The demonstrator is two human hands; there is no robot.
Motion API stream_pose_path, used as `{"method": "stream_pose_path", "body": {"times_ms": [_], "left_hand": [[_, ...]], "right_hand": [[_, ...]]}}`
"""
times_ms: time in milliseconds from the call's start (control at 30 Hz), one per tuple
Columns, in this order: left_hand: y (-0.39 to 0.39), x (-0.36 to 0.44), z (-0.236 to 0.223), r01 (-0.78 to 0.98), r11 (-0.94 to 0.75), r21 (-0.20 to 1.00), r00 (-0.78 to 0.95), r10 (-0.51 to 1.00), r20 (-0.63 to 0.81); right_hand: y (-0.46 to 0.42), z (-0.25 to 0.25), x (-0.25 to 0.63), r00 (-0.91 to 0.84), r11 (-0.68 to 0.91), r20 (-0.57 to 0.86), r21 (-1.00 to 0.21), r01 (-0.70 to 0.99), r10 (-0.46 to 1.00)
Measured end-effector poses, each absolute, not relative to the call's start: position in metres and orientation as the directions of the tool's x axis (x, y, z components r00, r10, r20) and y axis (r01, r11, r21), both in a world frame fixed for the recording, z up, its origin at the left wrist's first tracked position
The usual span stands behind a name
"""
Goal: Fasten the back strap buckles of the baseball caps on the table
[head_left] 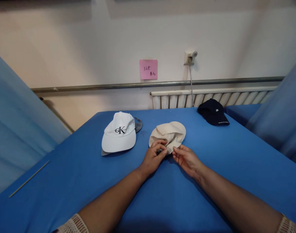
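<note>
A beige baseball cap (171, 131) lies in the middle of the blue-covered table, its brim pointing away from me. At its near edge, my left hand (155, 155) pinches the cap's back strap beside a small metal buckle (168, 149). My right hand (186, 160) grips the right side of the same strap between thumb and fingers. Whether the strap is fastened is too small to tell. To the left sits a white cap (120, 134) with black letters, resting over a grey one (138, 125) that is mostly hidden.
A dark navy cap (213, 111) sits at the far right of the blue sheet (89, 187). A thin stick (29, 179) lies at the left edge. Blue curtains (14, 123) hang on both sides. Behind are a metal rail (114, 86), radiator (211, 95) and plugged-in cord (191, 81).
</note>
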State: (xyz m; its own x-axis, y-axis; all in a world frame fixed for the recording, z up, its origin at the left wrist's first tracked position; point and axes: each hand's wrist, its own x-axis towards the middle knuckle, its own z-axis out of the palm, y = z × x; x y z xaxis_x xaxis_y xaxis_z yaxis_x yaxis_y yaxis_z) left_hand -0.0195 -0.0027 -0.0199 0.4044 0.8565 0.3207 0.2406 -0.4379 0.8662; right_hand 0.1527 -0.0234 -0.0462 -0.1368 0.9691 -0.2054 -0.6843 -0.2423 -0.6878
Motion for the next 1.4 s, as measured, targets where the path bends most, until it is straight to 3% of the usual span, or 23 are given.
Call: {"method": "stream_pose_path", "body": {"times_ms": [133,333,800,1000,1167,1400], "left_hand": [[0.0,-0.019,-0.023,0.17,-0.346,0.923,0.34,0.899,0.274],[0.004,-0.018,-0.028,0.016,-0.074,0.997,0.315,0.947,0.065],[0.004,-0.021,-0.03,-0.055,0.094,0.994,0.427,0.902,-0.062],[0.002,-0.022,-0.032,-0.045,0.095,0.994,0.46,0.886,-0.064],[0.0,-0.019,-0.031,-0.075,-0.004,0.997,0.41,0.911,0.034],[-0.004,-0.019,-0.03,-0.086,-0.033,0.996,0.369,0.927,0.063]], "right_hand": [[-0.024,-0.047,0.153,-0.179,-0.284,-0.222,-0.68,-0.676,0.958],[-0.025,-0.039,0.154,-0.195,-0.241,-0.146,-0.709,-0.663,0.97],[-0.03,-0.038,0.154,-0.371,-0.341,-0.104,-0.666,-0.663,0.923],[-0.032,-0.037,0.153,-0.351,-0.31,-0.092,-0.705,-0.638,0.932],[-0.034,-0.034,0.15,-0.303,-0.281,-0.107,-0.734,-0.618,0.947],[-0.033,-0.037,0.148,-0.267,-0.172,-0.021,-0.814,-0.556,0.964]]}}
